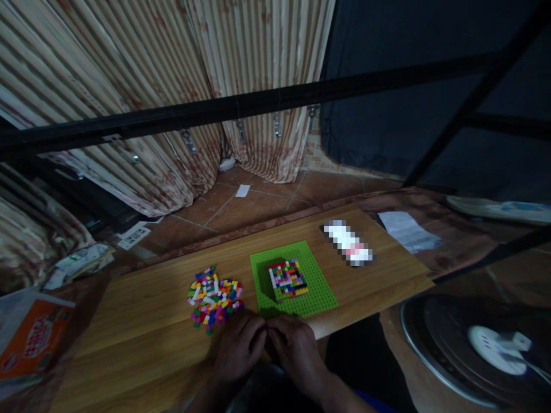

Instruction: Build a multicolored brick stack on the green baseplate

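Observation:
My left hand (239,345) and my right hand (298,347) meet at the table's front edge, just below a green baseplate (318,287). Both are closed, with fingers curled and tips close together; whatever they may hold is hidden. On the baseplate sits a square block built of many-coloured toy bricks (287,280), several layers high. A loose pile of small toy bricks (215,298) in mixed colours lies left of the plate, just beyond my left hand.
The wooden table (142,321) carries a blurred-out phone-shaped object (348,243) at right. White paper (407,230) lies past its right end. An orange-and-white box (37,338) stands at left. A white power strip (495,349) rests on a round dark surface. A black bar (267,106) crosses behind.

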Available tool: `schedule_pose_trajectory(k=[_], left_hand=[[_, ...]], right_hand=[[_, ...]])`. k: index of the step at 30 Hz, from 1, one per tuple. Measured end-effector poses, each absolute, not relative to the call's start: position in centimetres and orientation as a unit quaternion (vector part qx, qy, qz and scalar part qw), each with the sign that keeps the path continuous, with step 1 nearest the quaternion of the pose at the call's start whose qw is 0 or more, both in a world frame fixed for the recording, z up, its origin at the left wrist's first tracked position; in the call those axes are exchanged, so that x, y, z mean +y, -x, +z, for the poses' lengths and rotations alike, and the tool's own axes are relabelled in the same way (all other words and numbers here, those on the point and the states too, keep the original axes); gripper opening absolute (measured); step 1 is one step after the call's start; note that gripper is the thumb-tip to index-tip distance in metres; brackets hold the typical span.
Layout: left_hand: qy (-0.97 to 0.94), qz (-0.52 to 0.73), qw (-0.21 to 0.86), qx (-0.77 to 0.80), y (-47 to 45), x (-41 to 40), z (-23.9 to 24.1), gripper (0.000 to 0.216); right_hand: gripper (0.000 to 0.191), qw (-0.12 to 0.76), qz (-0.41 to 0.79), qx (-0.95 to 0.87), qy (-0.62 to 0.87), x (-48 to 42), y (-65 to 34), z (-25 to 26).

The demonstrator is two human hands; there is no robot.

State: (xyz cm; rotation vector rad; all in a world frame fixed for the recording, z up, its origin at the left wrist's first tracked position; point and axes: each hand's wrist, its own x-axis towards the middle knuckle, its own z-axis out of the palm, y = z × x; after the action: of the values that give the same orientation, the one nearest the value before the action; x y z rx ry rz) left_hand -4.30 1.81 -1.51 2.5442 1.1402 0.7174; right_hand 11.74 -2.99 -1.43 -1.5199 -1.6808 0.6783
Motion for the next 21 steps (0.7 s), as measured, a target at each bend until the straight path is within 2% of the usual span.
schedule_pose_trajectory(k=[10, 16, 21], left_hand=[[-0.879, 0.225, 0.115, 0.405, 4.05, 1.76, -1.44, 0.018], [-0.876, 0.215, 0.107, 0.419, 3.87, 1.75, -1.17, 0.013], [-0.879, 0.2, 0.097, 0.422, 3.61, 1.59, -0.93, 0.017]], right_hand=[[0.029, 0.353, 0.261, -0.701, 0.562, -3.46, -12.19, -0.88], [0.024, 0.334, 0.242, -0.717, 0.561, -3.29, -12.29, -0.86], [0.024, 0.381, 0.268, -0.699, 0.543, -3.36, -12.75, -0.52]])
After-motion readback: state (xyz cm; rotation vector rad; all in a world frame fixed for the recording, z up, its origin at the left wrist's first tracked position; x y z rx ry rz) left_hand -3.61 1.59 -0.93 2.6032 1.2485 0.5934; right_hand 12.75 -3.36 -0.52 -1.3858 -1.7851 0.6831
